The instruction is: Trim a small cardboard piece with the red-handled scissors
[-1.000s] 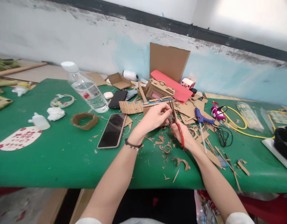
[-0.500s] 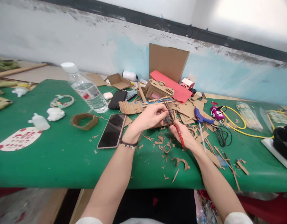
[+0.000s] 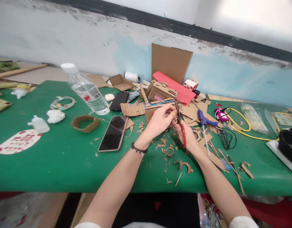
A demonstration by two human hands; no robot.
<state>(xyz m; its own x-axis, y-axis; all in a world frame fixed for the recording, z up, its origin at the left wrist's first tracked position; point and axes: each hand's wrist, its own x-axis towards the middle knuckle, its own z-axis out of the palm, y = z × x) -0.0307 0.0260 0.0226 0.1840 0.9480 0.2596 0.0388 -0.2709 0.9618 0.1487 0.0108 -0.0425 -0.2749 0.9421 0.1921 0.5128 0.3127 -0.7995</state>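
My right hand [image 3: 186, 136] is closed on the red-handled scissors [image 3: 183, 134], whose dark blades point away from me. Close against the blades is my left hand [image 3: 163, 118], thumb and fingers pinched together; what they hold is too small to make out. Behind my left hand lies a cardboard piece with blue print [image 3: 149, 113]. A cardboard camera shape [image 3: 161, 91] sits farther back. Cardboard scraps [image 3: 169, 150] are scattered below and around both hands.
A phone [image 3: 113, 133], a cardboard ring [image 3: 85, 123] and a water bottle [image 3: 91, 95] are on the left. To the right lie a blue glue gun [image 3: 205, 119], a yellow cable [image 3: 243, 128] and bagged sticks [image 3: 254, 117]. Red paper [image 3: 174, 88] lies at the back.
My left hand has moved right, closer to the scissors. The scissors have turned more upright in my right hand. More of the printed cardboard and some small round bits now show.
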